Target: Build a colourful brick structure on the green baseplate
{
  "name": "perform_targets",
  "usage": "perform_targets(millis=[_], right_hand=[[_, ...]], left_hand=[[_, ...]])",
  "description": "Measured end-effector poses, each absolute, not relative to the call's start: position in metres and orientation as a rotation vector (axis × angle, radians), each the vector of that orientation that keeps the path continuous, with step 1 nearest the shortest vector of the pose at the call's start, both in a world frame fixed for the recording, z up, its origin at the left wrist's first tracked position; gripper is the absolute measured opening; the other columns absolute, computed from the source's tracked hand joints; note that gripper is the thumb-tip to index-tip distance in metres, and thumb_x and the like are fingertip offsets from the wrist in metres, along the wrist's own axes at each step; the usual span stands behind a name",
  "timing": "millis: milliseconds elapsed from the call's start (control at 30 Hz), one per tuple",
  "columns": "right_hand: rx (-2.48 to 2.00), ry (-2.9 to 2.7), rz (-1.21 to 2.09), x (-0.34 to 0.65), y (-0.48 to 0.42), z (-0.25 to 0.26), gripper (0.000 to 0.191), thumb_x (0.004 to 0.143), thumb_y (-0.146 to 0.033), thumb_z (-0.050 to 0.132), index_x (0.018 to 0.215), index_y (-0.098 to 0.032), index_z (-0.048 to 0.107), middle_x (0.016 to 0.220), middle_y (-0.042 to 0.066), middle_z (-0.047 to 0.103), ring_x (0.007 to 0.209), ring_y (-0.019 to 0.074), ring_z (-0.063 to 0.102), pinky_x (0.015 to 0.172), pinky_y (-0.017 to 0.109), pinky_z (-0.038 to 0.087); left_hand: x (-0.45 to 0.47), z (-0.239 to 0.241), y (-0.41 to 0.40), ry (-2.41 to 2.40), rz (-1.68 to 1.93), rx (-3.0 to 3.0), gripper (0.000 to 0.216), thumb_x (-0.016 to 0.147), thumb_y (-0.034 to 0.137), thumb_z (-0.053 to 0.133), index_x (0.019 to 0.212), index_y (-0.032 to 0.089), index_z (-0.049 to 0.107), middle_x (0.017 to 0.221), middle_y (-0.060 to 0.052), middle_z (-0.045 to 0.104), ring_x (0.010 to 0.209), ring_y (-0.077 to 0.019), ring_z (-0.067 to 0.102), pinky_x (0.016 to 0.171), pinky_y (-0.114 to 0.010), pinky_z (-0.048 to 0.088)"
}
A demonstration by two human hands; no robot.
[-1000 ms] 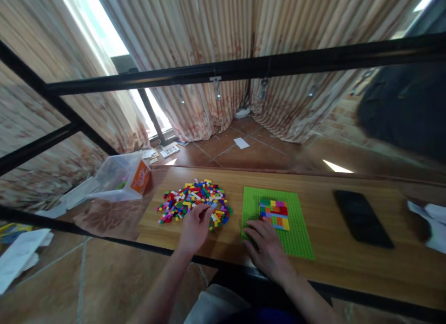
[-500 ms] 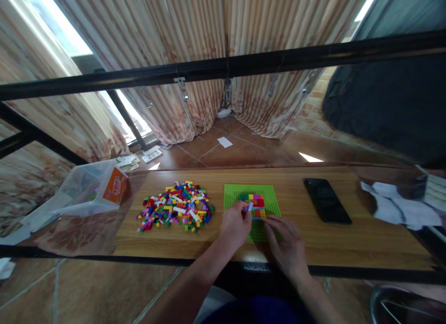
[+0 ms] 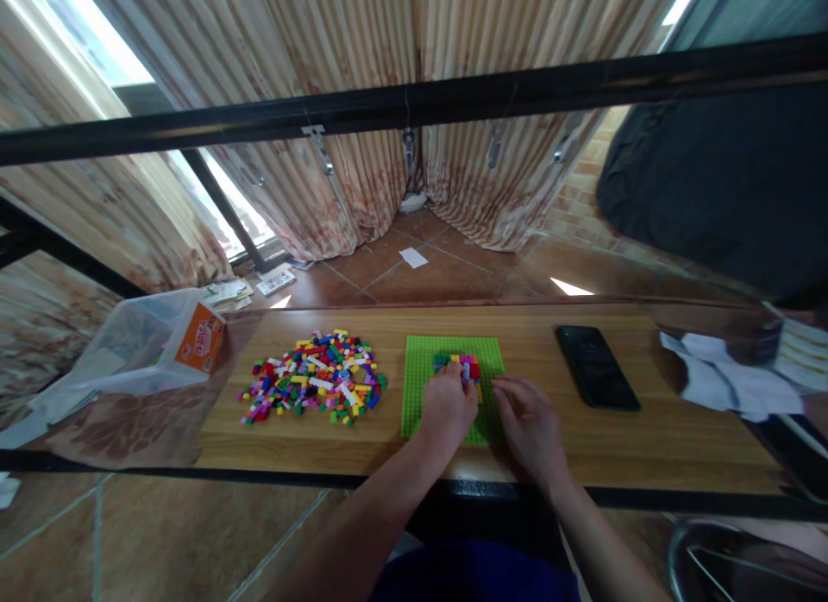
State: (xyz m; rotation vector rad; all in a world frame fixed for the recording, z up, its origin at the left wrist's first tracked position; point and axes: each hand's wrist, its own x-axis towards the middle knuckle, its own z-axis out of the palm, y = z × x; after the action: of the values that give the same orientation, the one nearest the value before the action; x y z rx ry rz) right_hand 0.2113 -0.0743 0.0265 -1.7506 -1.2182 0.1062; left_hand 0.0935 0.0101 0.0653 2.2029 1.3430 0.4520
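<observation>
My left hand (image 3: 449, 404) is over the green studded baseplate (image 3: 419, 404), its fingers closed in a pinch at a small pale blue brick (image 3: 466, 373). Around its fingertips is a patch of colored bricks (image 3: 474, 371) fixed on the plate, with red, yellow, pink and green showing; the hand covers part of it. My right hand (image 3: 531, 425) rests by the plate's right edge, fingers bent and thumb a little apart, with nothing visible between them.
A heap of loose mixed bricks (image 3: 316, 379) lies left of the baseplate on the wooden tabletop (image 3: 388, 455). Beyond the left end stands a clear plastic box (image 3: 139, 348) with an orange label. A black phone (image 3: 599, 367) lies to the right, near crumpled white papers (image 3: 730, 378).
My left hand has moved slightly up over the brick patch with the pale blue brick. My right hand has drawn away from the bricks to the plate's edge. The view has shifted slightly.
</observation>
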Motion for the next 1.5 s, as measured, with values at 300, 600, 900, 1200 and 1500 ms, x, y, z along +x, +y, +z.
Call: perform_targets(millis=[300,600,900,1200,1500], right_hand=[[-1.727,-1.243,0.187,0.216,-0.056,0.034,0.024,0.089,-0.038,0.052,0.092,-0.022,0.070,0.097,0.007,0.070,0.093,0.0221,0.064,0.090,0.043,0.050],[-1.764,-1.194,0.278,0.218,-0.047,0.037,0.028,0.088,-0.040,0.051,0.095,-0.020,0.070,0.098,0.008,0.070,0.093,0.0221,0.063,0.089,0.041,0.049],[-1.865,-1.183,0.331,0.220,-0.020,0.036,0.043,0.087,-0.050,0.049,0.106,-0.016,0.068,0.106,0.014,0.069,0.100,0.0256,0.062,0.091,0.044,0.047],[-1.944,-1.232,0.284,0.219,-0.014,0.027,0.051,0.085,-0.056,0.049,0.111,-0.016,0.065,0.111,0.015,0.065,0.104,0.0274,0.058,0.095,0.049,0.044],[-1.954,-1.281,0.241,0.217,-0.017,0.020,0.057,0.085,-0.062,0.047,0.113,-0.016,0.065,0.115,0.016,0.063,0.111,0.0288,0.054,0.098,0.049,0.040]], left_hand=[[0.097,0.065,0.010,1.314,0.452,2.215,0.015,0.086,0.017,0.054,0.099,0.013,0.061,0.089,-0.012,0.070,0.083,-0.0249,0.068,0.074,-0.034,0.050],[0.093,0.062,0.017,1.159,0.537,2.061,0.020,0.080,0.022,0.066,0.098,0.016,0.063,0.075,-0.003,0.066,0.069,-0.0179,0.063,0.070,-0.030,0.050],[0.083,0.064,0.024,1.037,0.496,1.932,0.026,0.078,0.012,0.060,0.103,0.016,0.064,0.080,-0.003,0.070,0.070,-0.0149,0.063,0.070,-0.026,0.051],[0.064,0.070,0.036,1.143,0.465,1.972,0.029,0.085,0.010,0.046,0.107,0.014,0.066,0.083,-0.005,0.071,0.072,-0.0162,0.065,0.070,-0.027,0.050],[0.034,0.074,0.041,1.226,0.534,1.900,0.027,0.084,0.013,0.053,0.107,0.015,0.068,0.084,-0.004,0.071,0.066,-0.0140,0.062,0.067,-0.025,0.049]])
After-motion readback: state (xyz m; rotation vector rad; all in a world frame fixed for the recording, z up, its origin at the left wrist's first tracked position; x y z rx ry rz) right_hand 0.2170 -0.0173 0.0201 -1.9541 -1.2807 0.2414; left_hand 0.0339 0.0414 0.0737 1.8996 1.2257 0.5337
